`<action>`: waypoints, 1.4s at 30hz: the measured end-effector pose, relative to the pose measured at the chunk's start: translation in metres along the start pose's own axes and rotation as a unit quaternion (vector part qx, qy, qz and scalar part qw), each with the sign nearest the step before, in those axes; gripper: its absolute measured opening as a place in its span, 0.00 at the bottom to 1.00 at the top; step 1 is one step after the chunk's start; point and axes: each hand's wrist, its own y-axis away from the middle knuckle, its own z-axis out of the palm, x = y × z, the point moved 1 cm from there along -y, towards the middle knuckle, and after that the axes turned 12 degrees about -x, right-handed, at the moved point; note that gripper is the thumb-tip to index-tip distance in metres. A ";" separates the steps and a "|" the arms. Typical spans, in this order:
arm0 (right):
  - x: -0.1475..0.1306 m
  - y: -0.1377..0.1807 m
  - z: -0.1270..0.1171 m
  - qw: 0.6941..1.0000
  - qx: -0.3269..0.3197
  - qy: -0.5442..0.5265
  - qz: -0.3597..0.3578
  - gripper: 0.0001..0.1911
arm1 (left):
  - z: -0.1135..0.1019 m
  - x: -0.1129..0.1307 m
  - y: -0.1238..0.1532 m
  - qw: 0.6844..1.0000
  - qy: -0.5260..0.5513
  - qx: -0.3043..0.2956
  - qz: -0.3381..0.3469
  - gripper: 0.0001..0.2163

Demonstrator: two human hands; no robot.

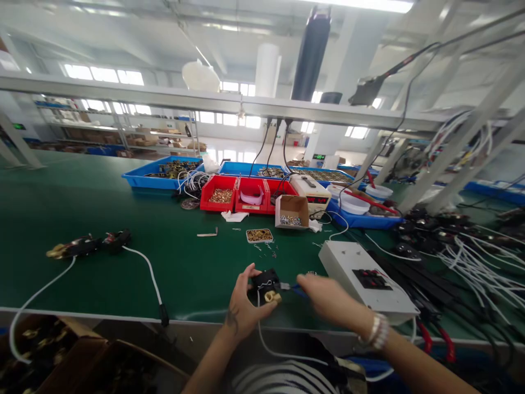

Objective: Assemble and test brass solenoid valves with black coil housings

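My left hand (pixel 245 303) grips a black solenoid valve (pixel 266 280) with a brass fitting (pixel 271 296), just above the front of the green bench. A bent wire clip lies across the valve's black body, and a white cable hangs from it. My right hand (pixel 326 298), smeared by motion, is closed around blue-handled pliers (pixel 296 288). Their grey metal tip meets the right side of the valve; whether the jaws are closed on the clip is too small to tell. Small wire clips (pixel 268 247) lie loose beyond my hands, near a little tray of brass pieces (pixel 259 236).
A white box with black terminals (pixel 361 273) stands right of my hands. Red bins (pixel 219 192), a cardboard box (pixel 291 210) and a power supply (pixel 310 191) line the back. Two wired valve assemblies (pixel 82 246) lie left; cables (pixel 476 262) crowd the right.
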 end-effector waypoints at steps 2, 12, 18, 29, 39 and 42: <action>0.004 0.000 -0.001 1.000 -0.021 0.009 0.019 0.16 | -0.001 0.000 0.000 1.000 0.008 0.004 -0.008 0.39; -0.015 -0.001 0.017 0.991 -0.132 -0.003 0.036 0.14 | -0.006 -0.003 -0.003 0.997 0.066 0.034 -0.019 0.33; -0.001 -0.014 -0.020 0.990 0.038 -0.009 0.137 0.12 | -0.004 0.001 0.004 0.992 0.073 0.103 -0.017 0.33; -0.026 0.005 -0.008 0.988 -0.064 -0.032 0.136 0.35 | 0.007 -0.003 0.007 0.997 -0.029 0.073 -0.002 0.37; -0.049 0.040 0.038 0.665 -0.107 -0.728 0.128 0.49 | 0.018 0.039 0.012 0.935 -0.238 -0.003 0.264 0.27; -0.068 0.041 0.020 0.635 -0.086 -0.764 0.066 0.29 | 0.020 0.066 0.014 0.903 -0.281 -0.017 0.325 0.25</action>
